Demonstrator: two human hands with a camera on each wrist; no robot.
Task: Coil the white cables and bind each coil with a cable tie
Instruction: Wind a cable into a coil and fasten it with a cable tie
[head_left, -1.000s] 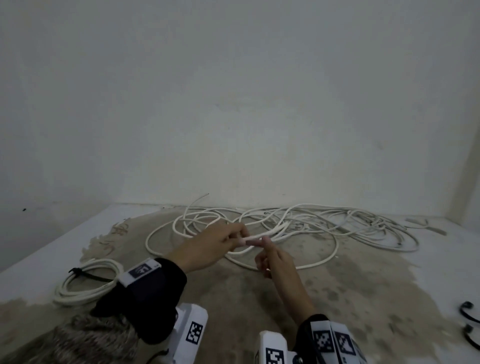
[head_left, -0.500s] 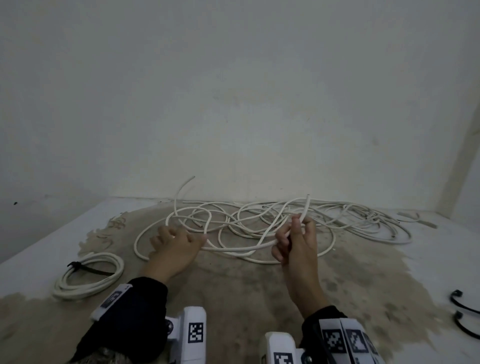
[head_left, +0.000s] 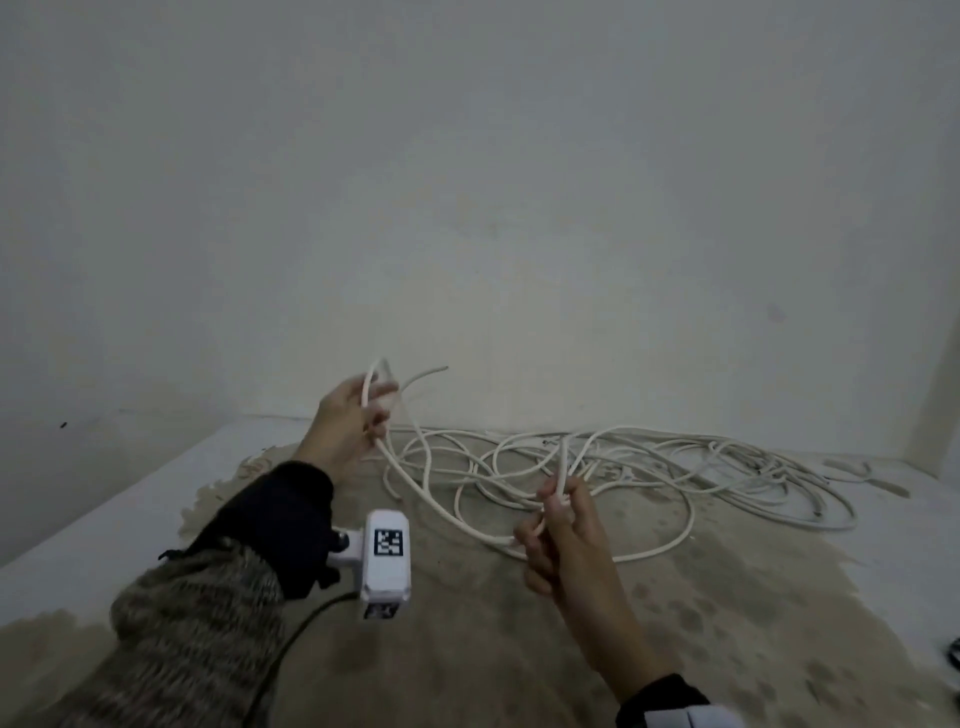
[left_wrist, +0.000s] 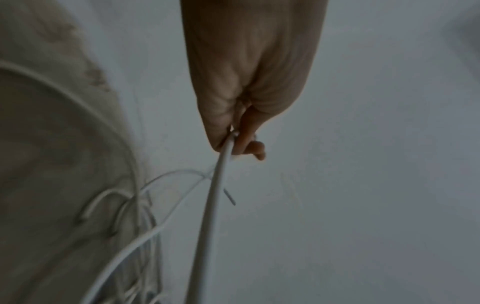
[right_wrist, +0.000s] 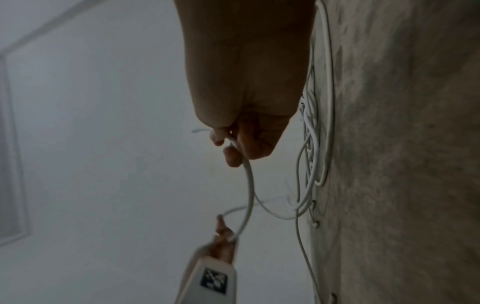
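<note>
Left hand (head_left: 349, 423) was raised above the floor, fingers curled round a white cable (head_left: 410, 480); the cable looped over the top of that hand and its free end (head_left: 434, 370) stuck out toward the wall. Right hand (head_left: 563, 538) was lower and closer to the camera, pinching the same cable between thumb and fingers, with a short stub rising above the grip. The span between the two hands sagged in an arc clear of the floor. Rest of the cable sat in a loose tangle (head_left: 649, 462) on the stained floor (head_left: 519, 649) against the wall (head_left: 467, 208), behind and right of the right hand, loops overlapping, ends hard to trace. A white tagged camera unit (head_left: 387, 558) on the left wrist blocked part of the floor. Dark object (head_left: 953, 657) at right edge, too cropped to identify.
</note>
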